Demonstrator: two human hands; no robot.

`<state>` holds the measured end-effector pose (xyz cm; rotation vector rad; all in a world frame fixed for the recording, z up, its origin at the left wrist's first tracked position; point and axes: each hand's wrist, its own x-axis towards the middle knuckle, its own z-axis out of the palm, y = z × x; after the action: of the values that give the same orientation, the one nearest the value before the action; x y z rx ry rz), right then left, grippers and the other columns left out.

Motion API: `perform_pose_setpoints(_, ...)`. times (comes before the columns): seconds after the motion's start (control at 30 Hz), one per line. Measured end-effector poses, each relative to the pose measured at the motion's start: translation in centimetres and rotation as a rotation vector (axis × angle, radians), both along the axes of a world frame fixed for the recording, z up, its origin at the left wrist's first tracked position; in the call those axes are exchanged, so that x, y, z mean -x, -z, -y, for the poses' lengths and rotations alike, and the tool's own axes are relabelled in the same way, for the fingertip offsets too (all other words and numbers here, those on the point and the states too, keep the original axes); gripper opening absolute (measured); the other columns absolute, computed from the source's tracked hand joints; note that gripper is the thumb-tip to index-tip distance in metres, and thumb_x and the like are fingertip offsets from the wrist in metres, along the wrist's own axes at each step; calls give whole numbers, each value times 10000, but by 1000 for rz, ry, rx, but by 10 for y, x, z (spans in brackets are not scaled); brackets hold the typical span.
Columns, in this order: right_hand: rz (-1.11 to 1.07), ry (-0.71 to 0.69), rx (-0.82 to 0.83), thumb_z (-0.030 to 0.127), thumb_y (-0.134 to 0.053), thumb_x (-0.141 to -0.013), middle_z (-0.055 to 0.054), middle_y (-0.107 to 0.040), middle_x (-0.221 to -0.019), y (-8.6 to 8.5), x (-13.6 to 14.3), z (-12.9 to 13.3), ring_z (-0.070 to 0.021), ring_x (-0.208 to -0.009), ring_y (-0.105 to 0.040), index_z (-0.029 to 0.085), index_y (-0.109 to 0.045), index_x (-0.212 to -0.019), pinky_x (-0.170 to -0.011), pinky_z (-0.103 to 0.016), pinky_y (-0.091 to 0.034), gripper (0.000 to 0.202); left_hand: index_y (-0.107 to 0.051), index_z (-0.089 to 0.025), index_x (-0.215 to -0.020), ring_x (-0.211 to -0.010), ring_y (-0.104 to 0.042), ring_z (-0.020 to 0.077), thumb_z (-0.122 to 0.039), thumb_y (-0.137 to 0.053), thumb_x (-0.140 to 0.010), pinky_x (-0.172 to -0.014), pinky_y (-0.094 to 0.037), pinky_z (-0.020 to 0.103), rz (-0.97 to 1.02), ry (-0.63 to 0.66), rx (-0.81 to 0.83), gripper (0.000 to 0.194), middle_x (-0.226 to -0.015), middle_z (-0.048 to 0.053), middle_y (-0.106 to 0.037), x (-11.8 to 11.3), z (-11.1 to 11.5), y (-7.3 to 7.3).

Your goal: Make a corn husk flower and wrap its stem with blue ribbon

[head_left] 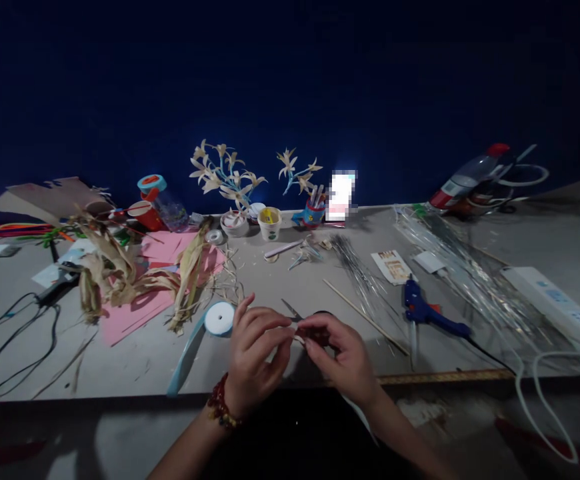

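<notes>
My left hand (257, 350) and my right hand (340, 350) meet near the table's front edge. Between their fingertips is a small pale piece (299, 339), pinched by both; its exact shape is too small to tell. The other fingers of my left hand are partly spread. Just beyond my hands lies a pair of scissors (291, 309), partly hidden. A roll of light blue tape (219, 319) lies left of my left hand, its loose end trailing toward the edge.
Dried husks (115, 267) cover pink paper (137, 313) at the left. A blue glue gun (433, 313), thin wires (363, 273), a stick (365, 316) and a white power strip (553, 303) lie right. Husk flowers (227, 177) and a paper cup (270, 225) stand behind.
</notes>
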<state>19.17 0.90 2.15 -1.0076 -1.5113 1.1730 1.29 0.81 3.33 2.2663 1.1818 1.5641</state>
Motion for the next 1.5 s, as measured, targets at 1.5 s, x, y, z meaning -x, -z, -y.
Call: perform_pose_setpoints(1.5, 286, 354, -709, 52, -641, -831, -12, -771, -740, -6, 4, 1, -212, -675, -758, 268, -659, -956, -670, -324, -630, 250, -651, -228, -866, -856, -675, 218, -80, -568, -838, -1069, -415, 552, 13, -160, 118, 172, -815, 16, -719, -2, -1, 8)
